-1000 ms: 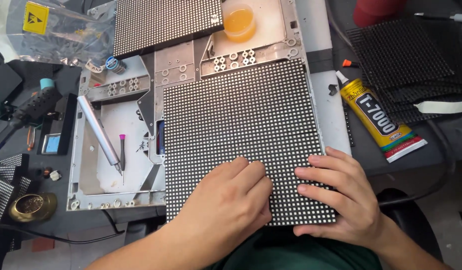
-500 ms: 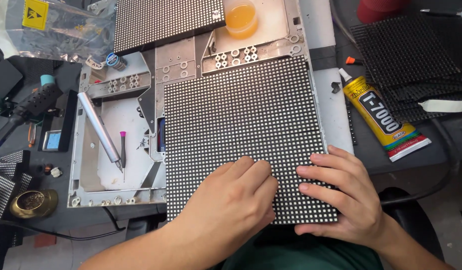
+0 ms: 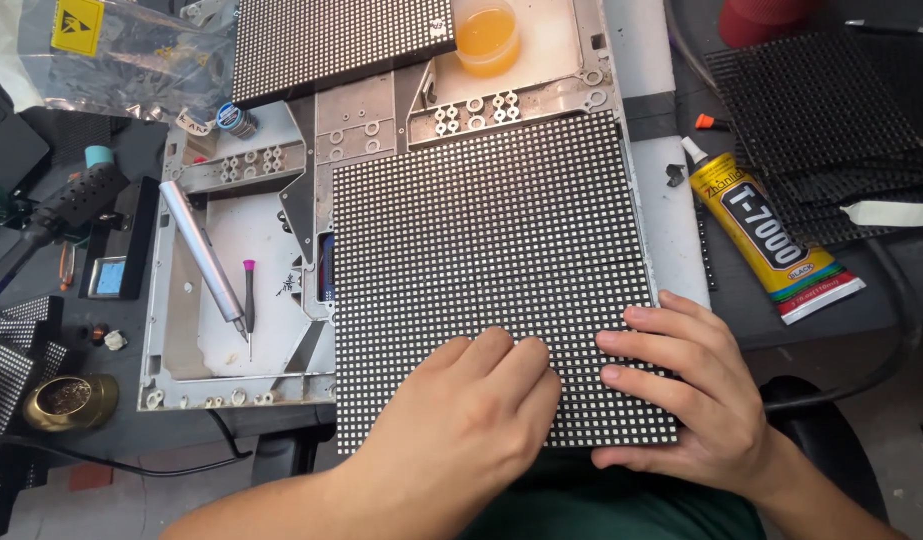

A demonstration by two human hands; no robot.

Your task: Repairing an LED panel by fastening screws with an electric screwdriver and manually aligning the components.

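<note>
A square black LED matrix panel (image 3: pixel 481 230) lies dotted face up on a grey metal frame (image 3: pixel 361 110). My left hand (image 3: pixel 471 420) rests palm down on the panel's near edge, fingers together and pressing flat. My right hand (image 3: pixel 691 390) lies flat on the panel's near right corner, fingers spread and pointing left, with the thumb wrapped under the edge. Neither hand holds a loose object.
A grey electric screwdriver (image 3: pixel 203 255) and a small pink-tipped tool (image 3: pixel 249 295) lie in the frame's open left bay. A yellow glue tube (image 3: pixel 766 235) lies to the right beside black mesh sheets (image 3: pixel 821 110). A second panel (image 3: pixel 331 40), an orange cup (image 3: pixel 486 35) and a soldering iron (image 3: pixel 71 205) sit farther off.
The view has shifted slightly and both hands have slid a little along the panel's near edge. The panel stays in place.
</note>
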